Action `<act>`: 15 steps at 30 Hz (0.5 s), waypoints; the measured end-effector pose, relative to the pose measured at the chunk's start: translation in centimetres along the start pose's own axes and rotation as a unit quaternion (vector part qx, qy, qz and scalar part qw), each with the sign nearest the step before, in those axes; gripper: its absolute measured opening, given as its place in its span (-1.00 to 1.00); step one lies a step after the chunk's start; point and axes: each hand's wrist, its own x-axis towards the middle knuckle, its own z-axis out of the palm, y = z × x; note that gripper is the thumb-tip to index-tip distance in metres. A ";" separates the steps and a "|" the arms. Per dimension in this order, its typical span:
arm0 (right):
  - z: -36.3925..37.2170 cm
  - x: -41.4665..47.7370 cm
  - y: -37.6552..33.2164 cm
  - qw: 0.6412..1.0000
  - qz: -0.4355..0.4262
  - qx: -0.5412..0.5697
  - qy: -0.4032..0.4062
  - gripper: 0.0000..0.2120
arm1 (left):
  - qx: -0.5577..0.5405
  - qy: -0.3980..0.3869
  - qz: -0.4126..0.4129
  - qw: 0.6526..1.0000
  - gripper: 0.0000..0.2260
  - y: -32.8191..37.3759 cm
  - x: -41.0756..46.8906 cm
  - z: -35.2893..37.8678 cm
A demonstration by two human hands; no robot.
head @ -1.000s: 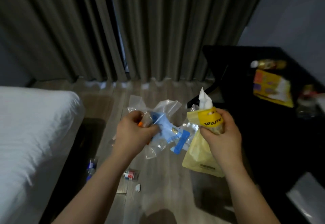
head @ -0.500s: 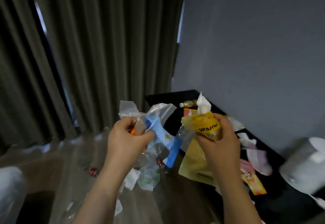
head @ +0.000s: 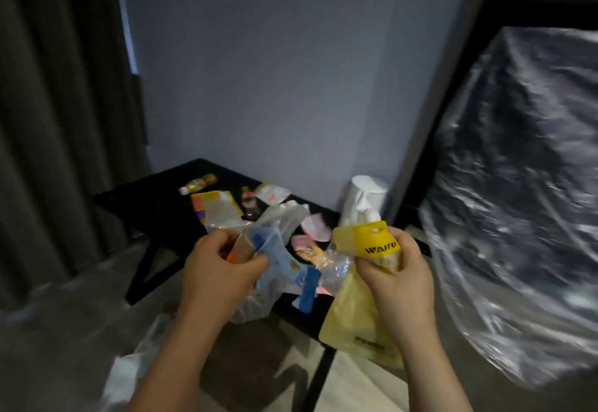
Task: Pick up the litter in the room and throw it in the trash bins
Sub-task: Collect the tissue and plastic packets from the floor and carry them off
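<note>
Two hands apart: L hand [head: 223,269] grips clear wrappers [head: 278,217], R hand [head: 398,269] grips yellow bag [head: 359,324]; table litter [head: 210,201] mid-frame not yet binned.

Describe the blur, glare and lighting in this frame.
Head view: dim room light overall; motion blur smears the plastic sheeting at right, which also throws white glare streaks; the curtain is dark and soft; the yellow bag in the right hand is sharp enough to read its print.
</note>
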 end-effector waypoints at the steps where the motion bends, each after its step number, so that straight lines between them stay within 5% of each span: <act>1: -1.8 -0.3 0.4 1.000 0.015 0.000 0.016 -0.58 | -0.003 -0.019 0.009 1.000 -0.81 0.9 -0.6 1.3; 15: -36.5 -9.3 7.7 0.956 0.104 -0.038 0.272 -0.59 | -0.070 -0.264 0.108 0.956 -0.80 14.4 -21.7 26.4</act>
